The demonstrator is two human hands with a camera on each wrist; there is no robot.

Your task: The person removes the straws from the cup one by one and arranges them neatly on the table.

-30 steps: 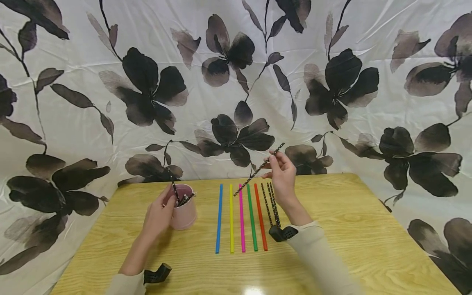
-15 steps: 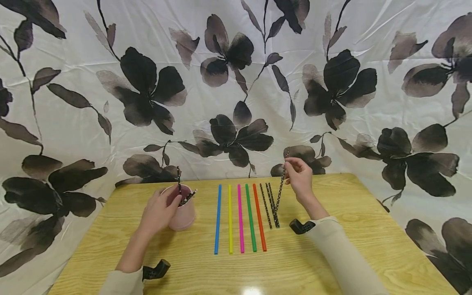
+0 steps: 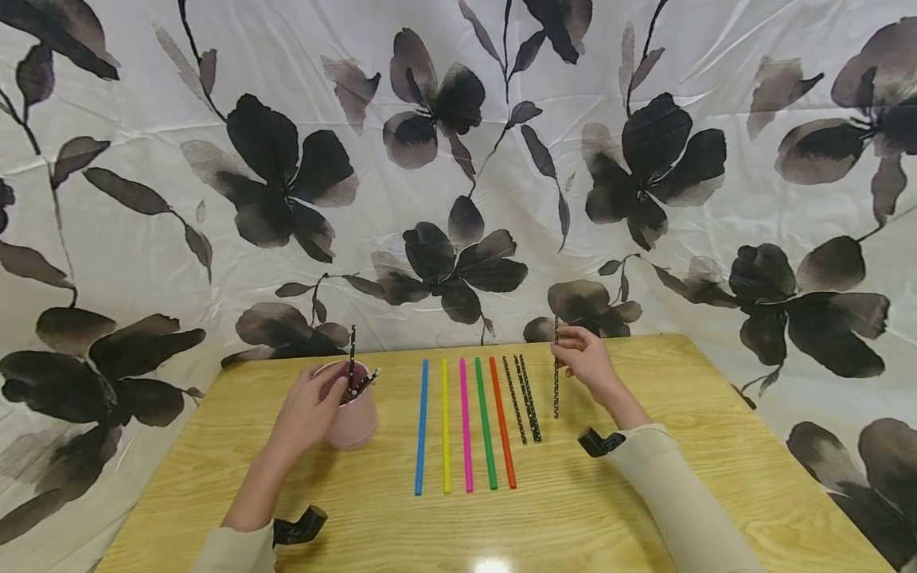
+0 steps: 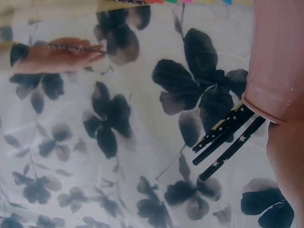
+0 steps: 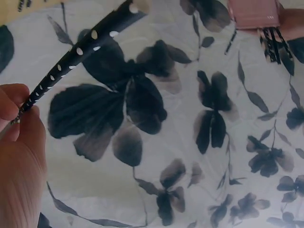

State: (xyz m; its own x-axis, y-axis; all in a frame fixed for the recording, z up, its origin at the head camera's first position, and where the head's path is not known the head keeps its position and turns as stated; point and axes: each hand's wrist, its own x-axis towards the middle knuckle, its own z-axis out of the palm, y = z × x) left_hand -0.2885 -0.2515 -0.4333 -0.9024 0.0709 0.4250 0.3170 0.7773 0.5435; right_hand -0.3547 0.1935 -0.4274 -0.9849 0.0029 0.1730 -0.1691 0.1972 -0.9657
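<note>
In the head view my right hand [image 3: 591, 364] pinches a black straw with white dots [image 3: 556, 390] between thumb and fingers. It hangs nearly upright, to the right of three black patterned straws [image 3: 529, 398] lying on the table. The right wrist view shows the dotted straw [image 5: 66, 61] close up, slanting out of the fingertips. My left hand [image 3: 304, 410] grips the pink cup [image 3: 356, 422] at its rim. Several black patterned straws stick out of the cup, among them a starred straw [image 4: 232, 149] in the left wrist view.
Left of the black straws, a blue straw [image 3: 421, 430], a yellow straw [image 3: 446, 430], a pink straw [image 3: 466, 430], a green straw [image 3: 486, 426] and a red straw [image 3: 504, 426] lie in a row on the wooden table [image 3: 401, 533]. A floral cloth [image 3: 530, 239] hangs behind.
My right hand has moved right and down with the dotted straw, which has turned from slanting to nearly upright. The left hand stays at the cup; a straw there now stands straighter.
</note>
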